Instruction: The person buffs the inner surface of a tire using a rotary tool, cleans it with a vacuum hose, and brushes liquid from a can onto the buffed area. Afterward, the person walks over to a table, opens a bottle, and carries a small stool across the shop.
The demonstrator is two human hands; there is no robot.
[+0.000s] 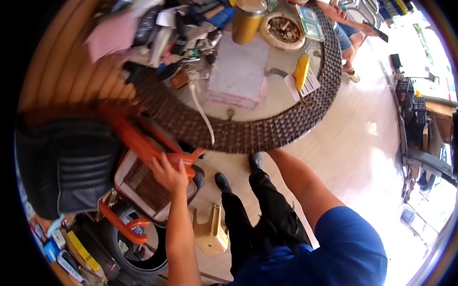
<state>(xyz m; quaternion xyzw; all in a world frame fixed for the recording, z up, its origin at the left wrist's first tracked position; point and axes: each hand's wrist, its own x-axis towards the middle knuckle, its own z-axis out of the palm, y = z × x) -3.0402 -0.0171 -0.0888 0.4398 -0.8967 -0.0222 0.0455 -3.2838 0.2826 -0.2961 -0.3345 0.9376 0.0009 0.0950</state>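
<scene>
My left hand (169, 175) is on the curved orange-red armrest (143, 145) of a black padded chair (76, 164), fingers over its front end. The chair's other armrest (125, 229) curves out below it. Under my left hand is a box-like seat or basket with a brown woven panel (145, 183) and pale edges. My right forearm reaches forward beneath the rim of the round wicker table (267, 136), so the table hides my right hand.
Papers (236, 71), a banana (301, 71), an ashtray (282, 31), a tumbler (247, 21), keys and clutter cover the tabletop. A beige stool (211, 231) and a tire (136, 238) stand near my legs. Another person's hand holds a phone (377, 32) at upper right.
</scene>
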